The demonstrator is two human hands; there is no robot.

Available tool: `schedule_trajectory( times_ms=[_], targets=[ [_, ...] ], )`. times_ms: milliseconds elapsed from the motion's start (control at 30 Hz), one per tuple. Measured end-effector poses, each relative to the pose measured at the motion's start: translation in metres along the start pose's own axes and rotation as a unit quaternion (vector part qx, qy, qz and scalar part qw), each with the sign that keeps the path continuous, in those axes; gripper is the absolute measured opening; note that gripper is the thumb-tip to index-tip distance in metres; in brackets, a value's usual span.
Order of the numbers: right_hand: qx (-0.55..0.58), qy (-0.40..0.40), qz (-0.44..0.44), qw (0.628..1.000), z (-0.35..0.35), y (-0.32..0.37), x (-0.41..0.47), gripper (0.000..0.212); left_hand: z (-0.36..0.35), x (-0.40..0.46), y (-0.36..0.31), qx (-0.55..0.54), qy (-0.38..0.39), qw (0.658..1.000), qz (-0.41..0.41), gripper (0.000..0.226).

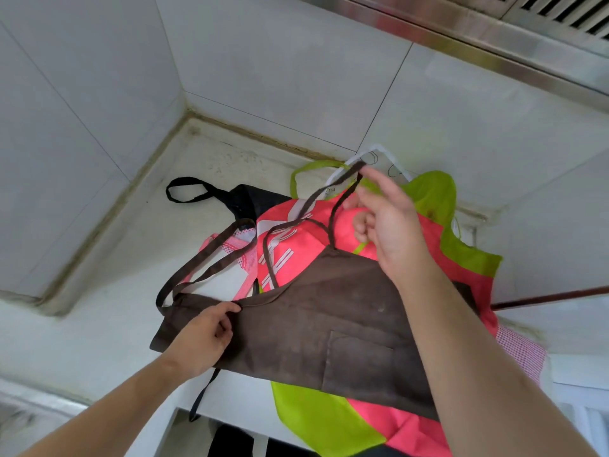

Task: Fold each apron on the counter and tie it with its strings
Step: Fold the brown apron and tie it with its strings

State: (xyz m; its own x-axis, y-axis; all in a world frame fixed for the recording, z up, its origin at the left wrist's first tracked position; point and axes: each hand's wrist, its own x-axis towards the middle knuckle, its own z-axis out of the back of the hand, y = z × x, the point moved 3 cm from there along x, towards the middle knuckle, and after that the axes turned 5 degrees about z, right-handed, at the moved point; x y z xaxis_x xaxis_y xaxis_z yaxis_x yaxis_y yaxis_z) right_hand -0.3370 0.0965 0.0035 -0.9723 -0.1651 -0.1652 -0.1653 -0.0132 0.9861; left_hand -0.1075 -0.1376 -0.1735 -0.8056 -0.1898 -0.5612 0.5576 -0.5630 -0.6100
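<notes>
Brown apron on top, plain, faint pale specks, brown strings. Under it: pink-red apron with white stripe graphics, trimmed lime green at far right and near edge. Pink-and-white checked apron at left; the same check pattern shows at right. Black apron with black loop at far left. Counter off-white, grimy brown seams. Wall tiles pale grey-white. Steel hood silver, far right.

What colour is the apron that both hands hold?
Dark brown apron, seen best in the head view.
</notes>
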Motion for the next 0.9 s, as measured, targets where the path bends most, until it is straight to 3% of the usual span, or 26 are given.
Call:
schedule_trajectory(
  times_ms=[133, 200, 233, 300, 367, 400, 433, 467, 533, 600, 700, 767, 833, 900],
  targets=[
    [-0.109, -0.064, -0.046, 0.991, 0.044, -0.059, -0.052, 0.030, -0.002, -0.002, 0.002, 0.056, 0.007, 0.998, -0.025, 0.057],
    [-0.235, -0.072, -0.043, 0.968, 0.071, -0.096, -0.095, 0.020, -0.007, -0.005, 0.003, 0.094, 0.015, 0.995, -0.039, 0.074],
    [-0.325, -0.049, -0.032, 0.944, 0.085, -0.113, -0.117, 0.018, -0.010, -0.007, 0.005, 0.122, 0.014, 0.992, -0.041, 0.084],
    [-0.487, 0.077, -0.042, 0.869, 0.100, -0.150, -0.167, 0.033, -0.012, -0.009, 0.009, 0.193, -0.003, 0.980, -0.037, 0.097],
    [-0.621, 0.193, -0.058, 0.758, 0.106, -0.183, -0.212, 0.079, -0.010, -0.012, 0.010, 0.239, -0.006, 0.971, -0.021, 0.103],
    [-0.652, 0.205, -0.060, 0.728, 0.108, -0.194, -0.227, 0.097, -0.009, -0.014, 0.008, 0.253, 0.000, 0.967, -0.013, 0.105],
    [-0.661, 0.201, -0.060, 0.720, 0.109, -0.200, -0.234, 0.104, -0.006, -0.015, 0.007, 0.266, 0.008, 0.964, -0.003, 0.108],
    [-0.660, 0.186, -0.046, 0.726, 0.110, -0.203, -0.239, 0.097, -0.005, -0.017, 0.003, 0.290, 0.016, 0.957, 0.008, 0.109],
    [-0.658, 0.149, 0.004, 0.738, 0.111, -0.204, -0.236, 0.064, -0.007, -0.022, -0.006, 0.339, 0.018, 0.941, -0.001, 0.107],
    [-0.660, 0.124, 0.026, 0.740, 0.112, -0.198, -0.230, 0.039, -0.018, -0.028, -0.019, 0.326, 0.018, 0.942, -0.083, 0.099],
    [-0.653, 0.095, 0.055, 0.750, 0.108, -0.185, -0.227, 0.026, -0.046, -0.040, -0.038, 0.327, 0.050, 0.923, -0.194, 0.087],
    [-0.640, 0.086, 0.092, 0.758, 0.103, -0.177, -0.227, 0.017, -0.063, -0.040, -0.044, 0.359, 0.018, 0.904, -0.230, 0.078],
    [-0.643, 0.100, 0.103, 0.752, 0.103, -0.179, -0.229, 0.017, -0.071, -0.035, -0.046, 0.376, -0.025, 0.897, -0.233, 0.070],
    [-0.665, 0.123, 0.048, 0.735, 0.114, -0.187, -0.232, 0.046, -0.069, -0.028, -0.043, 0.379, -0.054, 0.896, -0.226, 0.070]
  ],
)
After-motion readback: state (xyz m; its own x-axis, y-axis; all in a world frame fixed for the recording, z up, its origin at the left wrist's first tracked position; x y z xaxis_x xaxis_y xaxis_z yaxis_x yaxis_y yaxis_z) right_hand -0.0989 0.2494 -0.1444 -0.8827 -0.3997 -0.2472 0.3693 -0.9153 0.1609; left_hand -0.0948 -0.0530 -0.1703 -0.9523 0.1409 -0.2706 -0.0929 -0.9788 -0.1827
